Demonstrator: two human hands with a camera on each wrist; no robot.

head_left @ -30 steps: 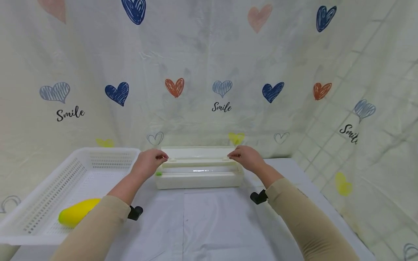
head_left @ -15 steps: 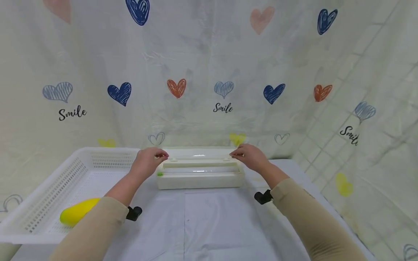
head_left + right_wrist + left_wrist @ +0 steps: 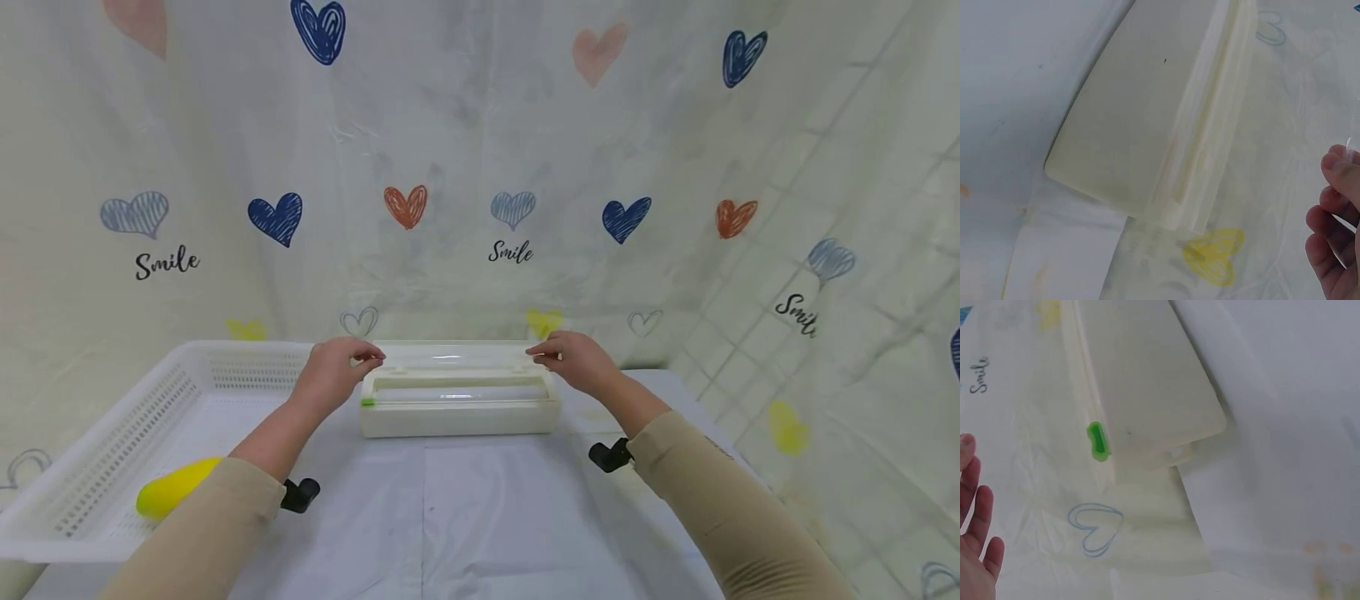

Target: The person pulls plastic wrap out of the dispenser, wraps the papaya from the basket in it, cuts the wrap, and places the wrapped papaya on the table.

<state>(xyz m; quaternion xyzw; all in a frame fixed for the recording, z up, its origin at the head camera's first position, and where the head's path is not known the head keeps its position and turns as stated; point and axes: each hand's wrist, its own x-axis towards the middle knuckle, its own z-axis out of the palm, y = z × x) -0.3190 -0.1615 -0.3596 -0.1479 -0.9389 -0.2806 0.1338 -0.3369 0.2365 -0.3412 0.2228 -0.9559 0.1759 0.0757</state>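
Note:
A cream cling film dispenser stands on the table with its lid raised at the back. The roll of clear cling film shows through its opening, and a green slider sits at its left end. My left hand is over the left end, thumb and fingertips pinched together. Over the right end, my right hand pinches likewise. In the right wrist view a glint of clear film shows at the thumb tip. At the left fingertips, the film is too transparent to make out.
A white perforated basket stands left of the dispenser, holding a yellow papaya-like fruit partly hidden by my left sleeve. A white cloth covers the table. A curtain printed with hearts hangs close behind.
Both hands keep their pinch above the dispenser and have shifted only slightly. A bright reflection between them has become clearer. The view has drifted a little.

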